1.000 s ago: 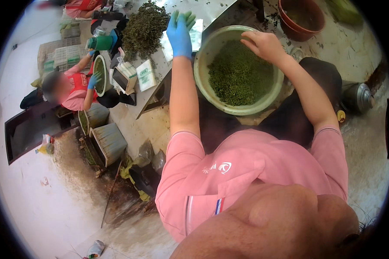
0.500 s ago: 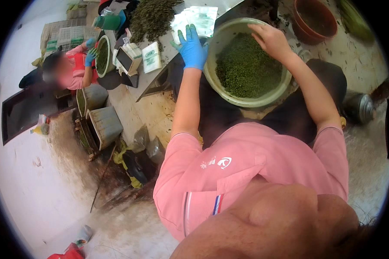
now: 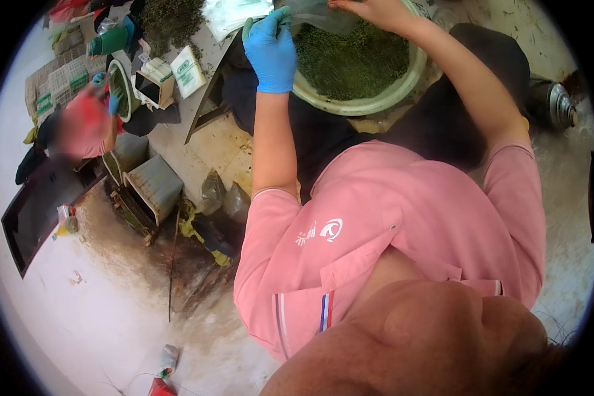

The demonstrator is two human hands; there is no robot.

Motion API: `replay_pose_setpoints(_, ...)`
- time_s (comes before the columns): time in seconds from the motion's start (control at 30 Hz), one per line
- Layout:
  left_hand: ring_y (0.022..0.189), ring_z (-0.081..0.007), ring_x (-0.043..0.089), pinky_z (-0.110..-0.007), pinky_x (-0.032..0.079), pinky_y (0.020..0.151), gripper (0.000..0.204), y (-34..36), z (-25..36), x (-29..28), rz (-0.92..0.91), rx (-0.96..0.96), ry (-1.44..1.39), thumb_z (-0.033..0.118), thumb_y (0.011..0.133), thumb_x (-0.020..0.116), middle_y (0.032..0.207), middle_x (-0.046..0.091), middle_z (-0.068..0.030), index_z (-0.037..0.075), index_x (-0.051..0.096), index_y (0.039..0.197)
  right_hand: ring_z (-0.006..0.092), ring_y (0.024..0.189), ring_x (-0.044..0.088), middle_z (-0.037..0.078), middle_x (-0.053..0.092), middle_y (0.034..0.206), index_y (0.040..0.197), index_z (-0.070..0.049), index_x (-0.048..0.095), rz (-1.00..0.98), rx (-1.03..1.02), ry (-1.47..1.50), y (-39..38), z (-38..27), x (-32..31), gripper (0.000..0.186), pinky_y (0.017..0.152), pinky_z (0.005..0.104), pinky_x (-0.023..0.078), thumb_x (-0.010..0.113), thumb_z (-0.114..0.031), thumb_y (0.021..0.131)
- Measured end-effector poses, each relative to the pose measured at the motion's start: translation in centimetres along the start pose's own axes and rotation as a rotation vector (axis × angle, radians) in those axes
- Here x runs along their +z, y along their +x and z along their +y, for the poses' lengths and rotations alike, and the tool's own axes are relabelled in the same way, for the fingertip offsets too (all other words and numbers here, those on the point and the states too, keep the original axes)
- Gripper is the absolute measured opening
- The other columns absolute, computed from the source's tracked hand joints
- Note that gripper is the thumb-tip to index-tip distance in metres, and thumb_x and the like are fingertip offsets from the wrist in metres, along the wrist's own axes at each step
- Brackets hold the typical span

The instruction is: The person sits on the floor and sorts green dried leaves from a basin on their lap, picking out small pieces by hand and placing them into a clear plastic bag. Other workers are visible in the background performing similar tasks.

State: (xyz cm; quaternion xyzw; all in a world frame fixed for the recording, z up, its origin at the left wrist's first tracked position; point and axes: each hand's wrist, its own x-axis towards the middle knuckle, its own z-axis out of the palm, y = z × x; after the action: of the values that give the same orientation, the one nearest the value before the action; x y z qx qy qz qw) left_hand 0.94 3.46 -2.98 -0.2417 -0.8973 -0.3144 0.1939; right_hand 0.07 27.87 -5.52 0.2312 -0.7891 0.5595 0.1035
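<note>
A clear thin plastic bag (image 3: 320, 16) is stretched between my two hands over the basin. My left hand (image 3: 270, 54), in a blue glove, pinches its left edge beside a stack of printed plastic bags (image 3: 234, 14). My bare right hand (image 3: 384, 13) has its fingertips closed on the bag's right side; the top of this hand is close to the picture's upper edge. Below sits a pale round basin (image 3: 356, 108) holding many small green berries, like green peppercorns (image 3: 350, 69). The bag partly veils the far part of the heap.
To the left are another bag stack (image 3: 188, 71), a white box with a dark opening (image 3: 154, 82) and a dark green heap (image 3: 171, 25). A co-worker (image 3: 86, 125) with blue gloves handles a second basin (image 3: 129, 99). Grey bins (image 3: 155, 188) and a metal cylinder (image 3: 553, 105) stand nearby.
The clear bag now spans both hands; before, my left hand lay spread on the bag stack and my right hovered at the basin rim. The view has shifted, moving the basin up and left.
</note>
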Motion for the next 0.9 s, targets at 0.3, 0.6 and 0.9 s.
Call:
replay_pose_setpoints(0.3, 0.091, -0.0127, 0.066, -0.029, 0.054, 0.081, 0.018, 1.3, -0.8, 0.7, -0.393, -0.622, -0.598, 0.013, 0.092, 0.07, 0.101, 0.073, -0.0049, 0.002, 0.075, 0.106, 0.0317, 0.093, 0.063, 0.011, 0.068, 0.097, 0.106, -0.012, 0.068, -0.133, -0.246, -0.538, -0.7, 0.5, -1.4, 0.022, 0.083, 0.0431, 0.05, 0.067, -0.017, 0.084)
replay_pose_setpoints(0.6, 0.109, -0.0311, 0.066, -0.04, 0.054, 0.092, 0.031, 4.4, 2.3, 3.8, -0.467, 0.492, 0.143, 0.01, 0.094, 0.063, 0.12, 0.066, -0.0182, 0.002, 0.063, 0.124, 0.0324, 0.088, 0.067, 0.017, 0.068, 0.091, 0.091, -0.006, 0.069, -0.277, -0.033, -0.674, -0.8, 2.7, -1.0, 0.014, 0.079, 0.0439, 0.054, 0.061, -0.008, 0.079)
replay_pose_setpoints(0.9, 0.094, -0.0337, 0.066, -0.045, 0.055, 0.081, 0.025, -5.5, -5.0, 12.0, -0.558, 0.087, 0.205, 0.019, 0.084, 0.074, 0.11, 0.069, -0.0131, 0.02, 0.074, 0.109, 0.0356, 0.079, 0.065, 0.014, 0.065, 0.082, 0.085, -0.004, 0.07, 0.423, -0.127, -0.595, 0.9, 2.3, -6.7, 0.014, 0.071, 0.045, 0.053, 0.065, -0.017, 0.085)
